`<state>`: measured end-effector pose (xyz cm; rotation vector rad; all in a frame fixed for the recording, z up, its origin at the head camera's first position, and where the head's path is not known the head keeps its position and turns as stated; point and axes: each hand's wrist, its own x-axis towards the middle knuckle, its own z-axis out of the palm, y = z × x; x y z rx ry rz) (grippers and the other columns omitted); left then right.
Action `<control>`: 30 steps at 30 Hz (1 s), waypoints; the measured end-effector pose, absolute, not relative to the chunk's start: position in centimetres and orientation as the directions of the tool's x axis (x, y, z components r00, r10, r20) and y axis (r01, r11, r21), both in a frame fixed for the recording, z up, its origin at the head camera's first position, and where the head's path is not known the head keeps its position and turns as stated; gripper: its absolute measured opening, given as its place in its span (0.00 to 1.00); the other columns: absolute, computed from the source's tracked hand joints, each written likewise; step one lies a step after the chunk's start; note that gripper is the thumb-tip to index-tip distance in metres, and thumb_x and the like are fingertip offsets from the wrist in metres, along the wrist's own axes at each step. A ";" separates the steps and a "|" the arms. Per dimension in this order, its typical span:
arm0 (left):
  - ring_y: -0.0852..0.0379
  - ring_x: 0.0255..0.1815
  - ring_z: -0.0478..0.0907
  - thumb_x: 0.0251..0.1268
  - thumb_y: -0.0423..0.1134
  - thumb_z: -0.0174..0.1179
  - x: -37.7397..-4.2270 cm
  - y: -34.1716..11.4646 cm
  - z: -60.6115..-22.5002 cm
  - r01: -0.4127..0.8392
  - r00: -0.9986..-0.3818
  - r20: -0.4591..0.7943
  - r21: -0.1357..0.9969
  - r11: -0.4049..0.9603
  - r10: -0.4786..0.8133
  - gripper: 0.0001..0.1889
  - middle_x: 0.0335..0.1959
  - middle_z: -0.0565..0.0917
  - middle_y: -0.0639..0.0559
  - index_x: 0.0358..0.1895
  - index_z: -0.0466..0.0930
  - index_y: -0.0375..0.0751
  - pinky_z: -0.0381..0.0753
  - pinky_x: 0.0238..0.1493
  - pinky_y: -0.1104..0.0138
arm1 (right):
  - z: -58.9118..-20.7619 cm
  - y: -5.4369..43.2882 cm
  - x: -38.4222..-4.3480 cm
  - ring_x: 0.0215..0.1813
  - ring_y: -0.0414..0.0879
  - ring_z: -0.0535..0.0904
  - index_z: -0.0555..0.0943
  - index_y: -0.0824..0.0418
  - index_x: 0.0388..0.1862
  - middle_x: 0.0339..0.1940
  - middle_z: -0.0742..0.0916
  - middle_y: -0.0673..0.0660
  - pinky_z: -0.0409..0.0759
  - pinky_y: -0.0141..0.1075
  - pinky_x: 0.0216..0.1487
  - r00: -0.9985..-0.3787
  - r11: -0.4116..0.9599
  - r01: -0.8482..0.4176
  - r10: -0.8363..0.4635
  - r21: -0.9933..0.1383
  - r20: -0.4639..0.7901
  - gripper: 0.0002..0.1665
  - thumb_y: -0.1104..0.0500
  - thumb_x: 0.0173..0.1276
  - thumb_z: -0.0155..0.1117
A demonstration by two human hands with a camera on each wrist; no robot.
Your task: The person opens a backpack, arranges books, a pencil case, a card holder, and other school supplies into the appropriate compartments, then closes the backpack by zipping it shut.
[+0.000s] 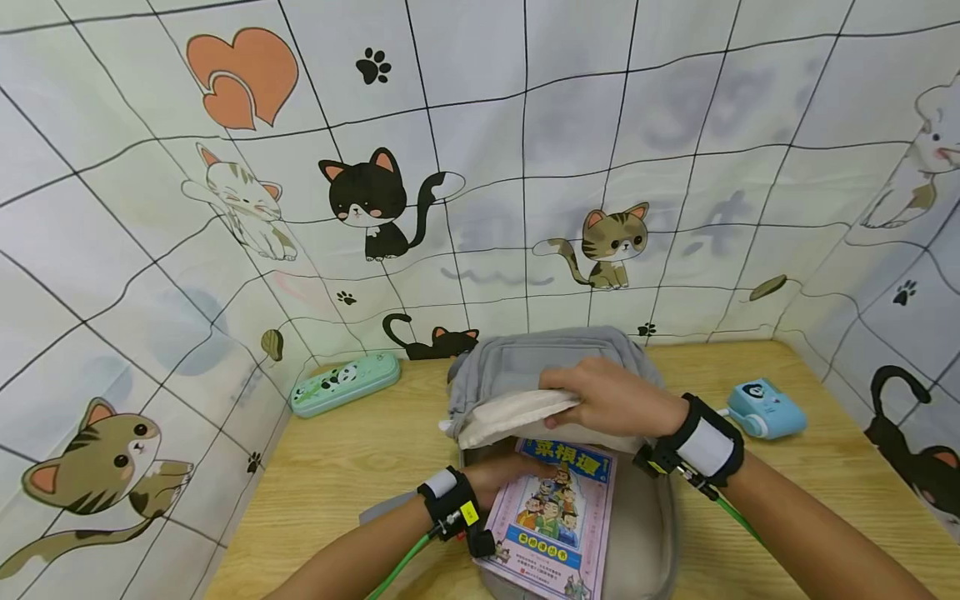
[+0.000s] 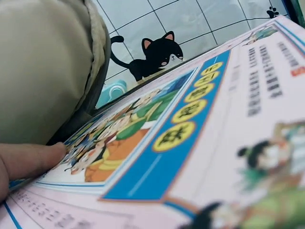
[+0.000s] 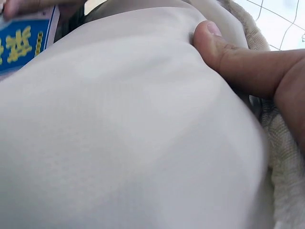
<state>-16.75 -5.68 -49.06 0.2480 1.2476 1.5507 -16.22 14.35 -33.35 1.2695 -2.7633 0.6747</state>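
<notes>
A grey backpack (image 1: 570, 354) lies unzipped on the table, its pale lining showing. My right hand (image 1: 611, 396) grips the edge of its raised front flap (image 1: 517, 414), the thumb (image 3: 214, 47) against the pale lining in the right wrist view. At the left edge of a pink and blue picture book (image 1: 551, 525), my left hand (image 1: 506, 479) holds it with the thumb (image 2: 33, 160) flat on the cover. The remaining left fingers are hidden behind the book. The book's top end lies under the flap, over the bag's opening.
A green pencil case (image 1: 345, 385) with panda pictures stands at the back left of the wooden table (image 1: 337, 475). To the right of the backpack is a light blue device (image 1: 767, 408). A cat-patterned curtain (image 1: 495, 192) surrounds the table's back and sides.
</notes>
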 end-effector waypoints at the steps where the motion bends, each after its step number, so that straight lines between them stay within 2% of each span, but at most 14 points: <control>1: 0.54 0.39 0.83 0.66 0.39 0.51 -16.9 -5.6 -49.1 -0.586 -0.430 -0.412 0.804 0.099 0.804 0.19 0.42 0.82 0.48 0.59 0.68 0.41 0.81 0.40 0.62 | -33.4 14.3 -16.2 0.24 0.31 0.72 0.73 0.42 0.33 0.24 0.77 0.36 0.69 0.27 0.27 -0.662 0.568 -0.734 -0.721 -0.373 0.205 0.10 0.46 0.57 0.65; 7: 0.52 0.37 0.83 0.60 0.38 0.54 -17.0 -5.0 -48.7 -0.443 -0.666 -0.324 0.896 -0.007 0.672 0.19 0.41 0.81 0.46 0.54 0.68 0.36 0.82 0.40 0.58 | -33.4 14.1 -16.1 0.23 0.32 0.69 0.71 0.42 0.32 0.22 0.75 0.37 0.66 0.27 0.26 -0.653 0.558 -0.739 -0.730 -0.378 0.200 0.11 0.46 0.57 0.65; 11: 0.53 0.36 0.83 0.59 0.37 0.55 -16.8 -4.8 -48.4 -0.381 -0.751 -0.307 0.924 -0.005 0.584 0.17 0.42 0.81 0.44 0.52 0.69 0.38 0.82 0.39 0.59 | -33.4 14.0 -16.0 0.23 0.31 0.70 0.72 0.41 0.33 0.23 0.76 0.36 0.67 0.27 0.27 -0.654 0.560 -0.737 -0.732 -0.378 0.191 0.10 0.45 0.58 0.64; 15: 0.53 0.34 0.83 0.57 0.36 0.56 -16.5 -5.1 -48.5 -0.285 -0.806 -0.288 0.955 0.088 0.518 0.16 0.41 0.81 0.43 0.50 0.71 0.40 0.82 0.36 0.62 | -33.4 13.9 -16.1 0.23 0.31 0.70 0.72 0.41 0.33 0.23 0.76 0.36 0.67 0.27 0.27 -0.656 0.564 -0.735 -0.731 -0.377 0.186 0.10 0.45 0.58 0.64; 17: 0.55 0.39 0.81 0.57 0.37 0.58 -16.4 -5.6 -48.3 -0.162 -0.828 -0.246 0.965 0.205 0.504 0.19 0.45 0.79 0.46 0.53 0.69 0.43 0.80 0.39 0.64 | -33.5 13.9 -16.1 0.23 0.30 0.71 0.72 0.40 0.33 0.23 0.77 0.36 0.67 0.27 0.27 -0.658 0.565 -0.733 -0.731 -0.379 0.181 0.10 0.46 0.58 0.64; 19: 0.56 0.47 0.76 0.57 0.39 0.58 -16.3 -6.0 -47.7 0.015 -0.839 -0.181 0.935 0.354 0.513 0.22 0.52 0.75 0.49 0.57 0.66 0.48 0.75 0.47 0.64 | -33.5 14.0 -16.2 0.23 0.30 0.71 0.71 0.40 0.33 0.23 0.77 0.36 0.68 0.27 0.27 -0.660 0.566 -0.729 -0.730 -0.385 0.177 0.10 0.46 0.58 0.64; 22: 0.58 0.58 0.67 0.58 0.41 0.58 -15.9 -6.5 -46.5 0.285 -0.852 -0.063 0.776 0.563 0.519 0.27 0.58 0.67 0.54 0.61 0.60 0.51 0.67 0.57 0.62 | -33.5 14.2 -16.4 0.24 0.30 0.72 0.72 0.40 0.33 0.24 0.78 0.36 0.69 0.27 0.28 -0.663 0.562 -0.724 -0.727 -0.399 0.178 0.10 0.46 0.58 0.64; 23: 0.59 0.56 0.67 0.57 0.42 0.58 -15.5 -6.6 -46.1 0.358 -0.859 -0.027 0.683 0.637 0.512 0.26 0.55 0.69 0.54 0.60 0.61 0.49 0.67 0.57 0.63 | -33.5 14.2 -16.4 0.25 0.30 0.73 0.71 0.40 0.32 0.24 0.78 0.36 0.69 0.27 0.28 -0.664 0.562 -0.723 -0.726 -0.401 0.179 0.10 0.46 0.58 0.64; 25: 0.59 0.48 0.73 0.57 0.43 0.59 -14.6 -6.4 -45.6 0.522 -0.831 0.065 0.434 0.734 0.552 0.18 0.47 0.75 0.53 0.51 0.70 0.45 0.74 0.47 0.65 | -33.5 14.3 -16.5 0.24 0.30 0.72 0.72 0.40 0.32 0.24 0.78 0.36 0.69 0.27 0.28 -0.663 0.560 -0.724 -0.726 -0.403 0.184 0.10 0.46 0.58 0.64; 27: 0.60 0.41 0.74 0.55 0.46 0.61 -13.7 -6.1 -45.4 0.641 -0.767 0.125 0.163 0.750 0.629 0.14 0.39 0.77 0.54 0.43 0.75 0.46 0.75 0.41 0.65 | -33.5 14.3 -16.5 0.24 0.30 0.72 0.71 0.40 0.32 0.23 0.78 0.36 0.68 0.27 0.28 -0.661 0.558 -0.727 -0.727 -0.401 0.186 0.09 0.46 0.57 0.64; 28: 0.59 0.40 0.74 0.54 0.49 0.61 -13.2 -5.8 -45.4 0.699 -0.711 0.138 0.035 0.714 0.689 0.14 0.38 0.77 0.54 0.41 0.77 0.48 0.75 0.40 0.66 | -33.5 14.3 -16.5 0.23 0.30 0.71 0.72 0.39 0.32 0.23 0.78 0.36 0.68 0.27 0.27 -0.661 0.559 -0.727 -0.727 -0.398 0.185 0.09 0.45 0.58 0.64; 29: 0.58 0.41 0.74 0.53 0.52 0.62 -12.9 -5.6 -45.4 0.760 -0.635 0.136 -0.068 0.647 0.760 0.15 0.39 0.77 0.55 0.40 0.78 0.50 0.76 0.41 0.67 | -33.5 14.3 -16.5 0.23 0.30 0.71 0.71 0.39 0.31 0.23 0.78 0.36 0.68 0.27 0.27 -0.659 0.559 -0.729 -0.729 -0.394 0.186 0.09 0.45 0.58 0.64; 30: 0.57 0.48 0.74 0.53 0.56 0.62 -12.7 -5.4 -45.5 0.814 -0.555 0.106 -0.133 0.565 0.825 0.17 0.44 0.77 0.55 0.43 0.78 0.54 0.75 0.47 0.66 | -33.5 14.3 -16.6 0.23 0.30 0.71 0.71 0.39 0.31 0.22 0.77 0.36 0.67 0.27 0.27 -0.657 0.559 -0.732 -0.730 -0.389 0.187 0.09 0.45 0.58 0.64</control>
